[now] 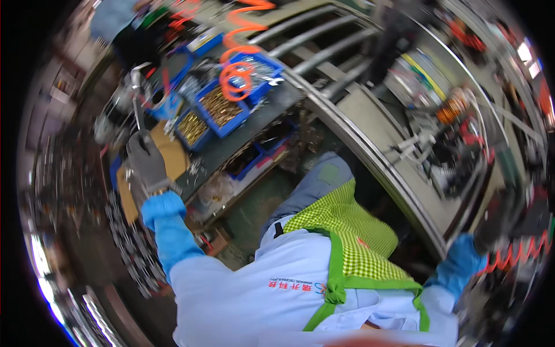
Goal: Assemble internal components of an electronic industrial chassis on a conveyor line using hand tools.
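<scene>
My left hand (147,159), in a grey glove, reaches over the left end of the dark workbench. Its fingers close round the lower end of a long silver metal part (137,99) with a bent top. Below that hand lies a sheet of brown cardboard (170,151). To its right stand a blue bin of brass-coloured small parts (193,128) and a larger blue bin of copper-coloured small parts (221,110). My right hand (498,218), in a dark glove, is stretched far to the right near a red coiled hose (520,254). Motion smears its fingers.
An orange coiled hose (240,40) hangs over the bins. Metal rollers (315,37) run along the far side. A long metal rail (376,150) borders the bench (370,113) on the right, where metal parts (425,141) are piled. Another person (130,34) is at the far left.
</scene>
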`<state>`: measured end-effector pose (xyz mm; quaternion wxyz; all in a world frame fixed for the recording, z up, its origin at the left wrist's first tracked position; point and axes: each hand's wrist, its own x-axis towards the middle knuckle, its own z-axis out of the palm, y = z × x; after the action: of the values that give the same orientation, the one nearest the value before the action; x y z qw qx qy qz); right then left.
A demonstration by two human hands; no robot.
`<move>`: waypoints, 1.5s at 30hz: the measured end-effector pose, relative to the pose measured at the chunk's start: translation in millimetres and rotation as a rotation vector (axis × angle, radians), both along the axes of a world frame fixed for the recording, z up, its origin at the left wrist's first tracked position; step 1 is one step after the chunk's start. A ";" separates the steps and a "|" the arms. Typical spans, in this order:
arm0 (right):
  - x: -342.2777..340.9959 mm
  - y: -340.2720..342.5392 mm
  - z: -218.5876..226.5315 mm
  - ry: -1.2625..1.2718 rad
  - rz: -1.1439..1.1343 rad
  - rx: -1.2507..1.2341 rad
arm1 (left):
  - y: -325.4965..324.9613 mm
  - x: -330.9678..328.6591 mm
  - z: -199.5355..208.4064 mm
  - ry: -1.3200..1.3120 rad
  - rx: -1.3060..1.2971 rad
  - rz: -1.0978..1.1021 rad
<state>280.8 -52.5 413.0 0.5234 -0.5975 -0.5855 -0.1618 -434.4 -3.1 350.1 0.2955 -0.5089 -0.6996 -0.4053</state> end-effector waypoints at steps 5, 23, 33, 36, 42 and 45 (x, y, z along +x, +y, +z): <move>-154.5 17.2 13.2 -0.415 0.637 -0.373 | 53.9 200.7 16.9 0.289 -0.268 -0.934; 17.0 -126.5 -32.9 -0.414 -0.361 -1.163 | 72.9 522.8 -121.9 0.282 -0.806 -1.465; 12.6 18.2 -75.3 -0.724 -0.278 -1.104 | 82.5 590.0 -161.2 0.328 -0.805 -1.174; 7.5 47.6 -103.0 -0.653 -0.231 -1.019 | 86.3 594.1 -166.9 0.313 -0.922 -1.170; 4.0 75.0 -132.9 -0.592 -0.208 -0.885 | 83.2 557.5 -154.1 0.274 -0.693 -1.480; 7.3 83.3 -146.9 -0.570 -0.237 -0.885 | 73.0 544.4 -139.0 0.136 -0.829 -1.572</move>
<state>288.1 30.8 266.2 0.0204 -0.7552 -0.6453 -0.1134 110.0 69.9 211.1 -0.2348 -0.9307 -0.2199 -0.1741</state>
